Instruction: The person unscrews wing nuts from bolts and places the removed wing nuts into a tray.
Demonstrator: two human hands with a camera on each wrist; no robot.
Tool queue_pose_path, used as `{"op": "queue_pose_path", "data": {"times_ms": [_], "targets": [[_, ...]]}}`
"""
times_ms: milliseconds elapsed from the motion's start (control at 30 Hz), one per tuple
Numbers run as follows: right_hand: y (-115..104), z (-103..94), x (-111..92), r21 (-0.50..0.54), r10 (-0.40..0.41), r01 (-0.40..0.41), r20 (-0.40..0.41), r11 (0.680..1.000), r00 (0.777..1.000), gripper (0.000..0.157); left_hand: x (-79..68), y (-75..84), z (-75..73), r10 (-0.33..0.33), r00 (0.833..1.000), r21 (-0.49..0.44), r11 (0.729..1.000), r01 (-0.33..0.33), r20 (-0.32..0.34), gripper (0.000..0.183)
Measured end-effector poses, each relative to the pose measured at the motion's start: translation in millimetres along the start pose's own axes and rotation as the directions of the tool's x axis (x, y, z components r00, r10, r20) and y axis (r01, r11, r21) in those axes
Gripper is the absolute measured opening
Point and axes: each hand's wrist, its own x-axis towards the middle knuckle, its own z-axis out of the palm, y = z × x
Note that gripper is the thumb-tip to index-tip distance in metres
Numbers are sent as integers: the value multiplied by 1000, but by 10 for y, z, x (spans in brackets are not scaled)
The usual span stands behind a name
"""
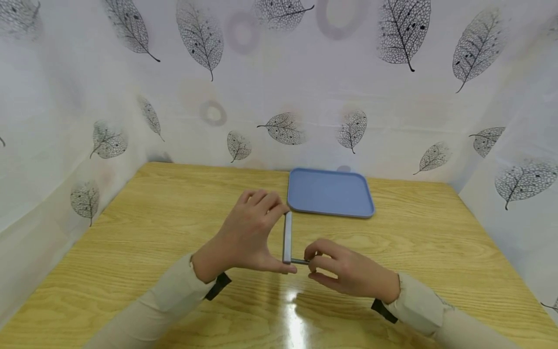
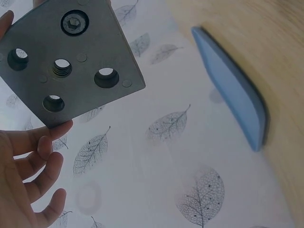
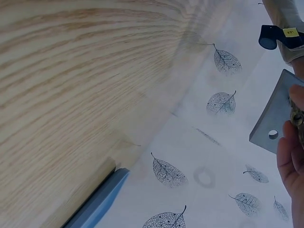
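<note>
My left hand grips a flat grey metal plate by opposite edges, thumb at the near end and fingers at the far end. The plate stands on edge above the table. In the left wrist view, its face has several round holes, a threaded one in the middle, and a hex socket screw head sunk in one. A thin rod sticks out from the plate's other side towards my right hand. My right fingers pinch a small brass-coloured part at the rod's end, partly hidden by the fingers.
A blue tray lies at the back of the wood-grain table, just beyond the hands. White curtains printed with leaves surround the table at the back and sides.
</note>
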Motion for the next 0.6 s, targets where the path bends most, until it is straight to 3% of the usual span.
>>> {"op": "queue_pose_path", "data": {"times_ms": [167, 300, 600], "targets": [[6, 0, 12, -7, -26, 26, -65, 1000, 998, 12, 7, 0, -7, -1, 1000, -1, 1000, 1, -3, 87], [11, 4, 32, -2, -69, 69, -122, 998, 990, 6, 3, -6, -5, -3, 1000, 4, 1000, 3, 3, 87], [20, 10, 27, -38, -60, 55, -146, 998, 987, 5, 3, -13, -1, 1, 1000, 6, 1000, -1, 4, 88]]}}
